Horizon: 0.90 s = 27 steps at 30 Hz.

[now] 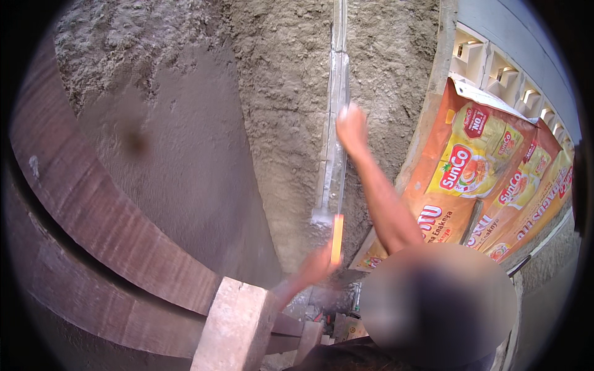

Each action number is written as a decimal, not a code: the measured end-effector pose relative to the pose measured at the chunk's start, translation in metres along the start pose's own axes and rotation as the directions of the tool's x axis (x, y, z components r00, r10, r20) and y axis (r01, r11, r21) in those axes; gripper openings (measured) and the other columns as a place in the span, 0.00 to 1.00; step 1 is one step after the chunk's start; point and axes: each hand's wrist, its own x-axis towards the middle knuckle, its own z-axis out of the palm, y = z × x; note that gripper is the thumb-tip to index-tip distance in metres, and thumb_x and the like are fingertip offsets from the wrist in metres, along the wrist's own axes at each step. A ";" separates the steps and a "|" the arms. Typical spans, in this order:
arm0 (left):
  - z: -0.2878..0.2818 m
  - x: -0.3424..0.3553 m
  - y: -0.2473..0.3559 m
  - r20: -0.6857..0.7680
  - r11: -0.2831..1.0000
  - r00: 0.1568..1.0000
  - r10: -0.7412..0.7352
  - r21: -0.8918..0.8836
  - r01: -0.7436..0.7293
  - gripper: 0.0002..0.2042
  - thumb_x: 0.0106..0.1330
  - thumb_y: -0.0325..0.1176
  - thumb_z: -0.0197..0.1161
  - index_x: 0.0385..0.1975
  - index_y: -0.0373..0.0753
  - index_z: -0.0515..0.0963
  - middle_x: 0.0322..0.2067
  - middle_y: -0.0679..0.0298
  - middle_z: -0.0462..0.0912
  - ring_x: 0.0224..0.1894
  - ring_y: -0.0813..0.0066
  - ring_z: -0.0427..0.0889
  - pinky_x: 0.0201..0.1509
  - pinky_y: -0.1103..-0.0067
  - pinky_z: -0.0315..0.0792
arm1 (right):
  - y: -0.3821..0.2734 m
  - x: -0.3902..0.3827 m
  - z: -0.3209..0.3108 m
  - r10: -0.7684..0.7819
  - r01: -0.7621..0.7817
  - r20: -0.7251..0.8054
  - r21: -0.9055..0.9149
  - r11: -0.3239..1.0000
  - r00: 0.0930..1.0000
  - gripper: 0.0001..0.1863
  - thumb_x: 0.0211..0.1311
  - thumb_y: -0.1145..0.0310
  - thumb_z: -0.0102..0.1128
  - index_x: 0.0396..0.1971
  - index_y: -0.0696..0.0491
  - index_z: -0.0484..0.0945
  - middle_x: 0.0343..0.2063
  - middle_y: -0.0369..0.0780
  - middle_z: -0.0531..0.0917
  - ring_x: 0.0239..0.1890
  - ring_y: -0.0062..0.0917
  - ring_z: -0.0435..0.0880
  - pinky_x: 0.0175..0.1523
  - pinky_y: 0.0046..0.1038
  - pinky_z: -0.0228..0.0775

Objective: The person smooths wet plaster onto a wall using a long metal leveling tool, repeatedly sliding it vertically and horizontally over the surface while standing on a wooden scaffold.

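Observation:
Neither of my hands is in view. Below me, another person (334,358) in dark clothing works at a rough plastered wall (281,123); a blurred patch covers the head. That person's upper hand (352,130) presses closed against a long, pale metal straightedge (337,86), which runs down a narrow wall face. The lower hand (318,266) is blurred and closed round a narrow yellow-orange tool (337,240), its kind unclear. This forearm passes behind a squared pale post (232,321). Grey mortar marks the straightedge's lower end.
Smooth, damp-looking plaster (185,161) covers the left wall part. Curving brown boards (111,204) cross the left side. At right, an orange and yellow printed sheet (470,167) hangs below pale vent blocks (501,68). Small cluttered items lie low behind the post.

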 end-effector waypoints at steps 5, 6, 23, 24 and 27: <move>-0.088 0.101 0.061 -0.181 0.984 0.972 0.149 0.122 -0.129 0.19 0.64 0.36 0.62 0.48 0.30 0.67 0.27 0.43 0.79 0.30 0.41 0.80 0.31 0.58 0.73 | -0.113 0.134 -0.054 -0.090 0.092 -0.044 0.044 0.995 0.995 0.13 0.55 0.70 0.49 0.29 0.63 0.81 0.36 0.58 0.83 0.43 0.52 0.83 0.50 0.47 0.73; -0.093 0.110 0.083 -0.187 0.988 0.974 0.125 0.117 -0.105 0.17 0.64 0.36 0.62 0.44 0.32 0.68 0.28 0.43 0.80 0.31 0.41 0.80 0.31 0.59 0.73 | -0.109 0.153 -0.054 -0.064 0.065 -0.052 0.022 0.998 0.997 0.14 0.56 0.70 0.49 0.30 0.63 0.82 0.38 0.58 0.83 0.45 0.52 0.82 0.51 0.47 0.73; -0.006 -0.024 -0.022 0.062 0.962 0.967 -0.246 0.134 0.236 0.23 0.64 0.40 0.59 0.54 0.33 0.68 0.30 0.42 0.80 0.31 0.39 0.79 0.34 0.55 0.73 | -0.001 -0.036 0.034 -0.090 0.089 0.028 0.031 0.996 0.996 0.13 0.60 0.71 0.46 0.38 0.63 0.75 0.37 0.55 0.81 0.42 0.53 0.80 0.48 0.50 0.71; -0.023 -0.002 -0.010 -0.008 0.984 0.988 -0.154 0.085 0.154 0.21 0.64 0.39 0.60 0.52 0.33 0.68 0.28 0.42 0.80 0.30 0.39 0.79 0.34 0.56 0.73 | -0.031 -0.007 0.020 -0.097 0.097 0.013 0.045 0.994 0.995 0.14 0.60 0.71 0.46 0.39 0.64 0.76 0.37 0.55 0.81 0.41 0.52 0.80 0.48 0.50 0.71; -0.066 0.063 0.022 -0.135 0.999 0.990 0.027 -0.022 -0.030 0.18 0.63 0.39 0.61 0.47 0.34 0.70 0.24 0.43 0.79 0.30 0.39 0.79 0.33 0.56 0.73 | -0.079 0.065 0.000 -0.095 0.096 0.029 -0.028 0.995 0.995 0.13 0.60 0.71 0.47 0.36 0.63 0.77 0.37 0.55 0.81 0.43 0.51 0.81 0.49 0.48 0.72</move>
